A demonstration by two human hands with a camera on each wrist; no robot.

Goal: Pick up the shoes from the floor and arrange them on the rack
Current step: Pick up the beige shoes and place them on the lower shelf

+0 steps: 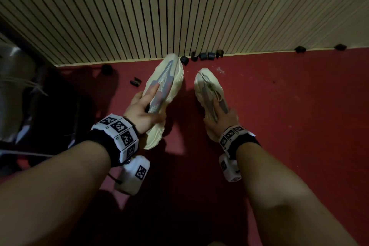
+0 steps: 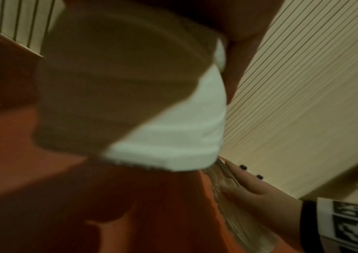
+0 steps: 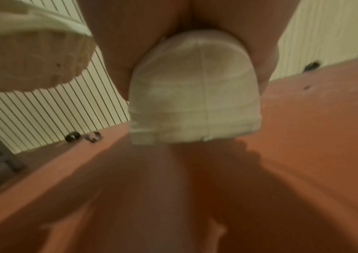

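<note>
Two cream sneakers with grey mesh uppers point toward the wall. My left hand [image 1: 143, 110] grips the left sneaker [image 1: 169, 74] around its collar, one finger lying along the tongue. My right hand [image 1: 221, 118] grips the right sneaker [image 1: 205, 84] near its opening. Both shoes cast shadows on the red floor [image 1: 289, 116] and look raised off it. In the left wrist view the left sneaker's heel [image 2: 152, 119] fills the frame, with the right hand [image 2: 260, 196] on the other shoe. In the right wrist view the fingers [image 3: 113, 51] flank the right sneaker's heel [image 3: 195, 106].
A slatted beige wall [image 1: 179, 6] stands straight ahead. Several small black pieces [image 1: 205, 56] lie along its base. A dark structure [image 1: 30, 96] with grey bars fills the left side; its grey frame [image 3: 0, 150] shows in the right wrist view.
</note>
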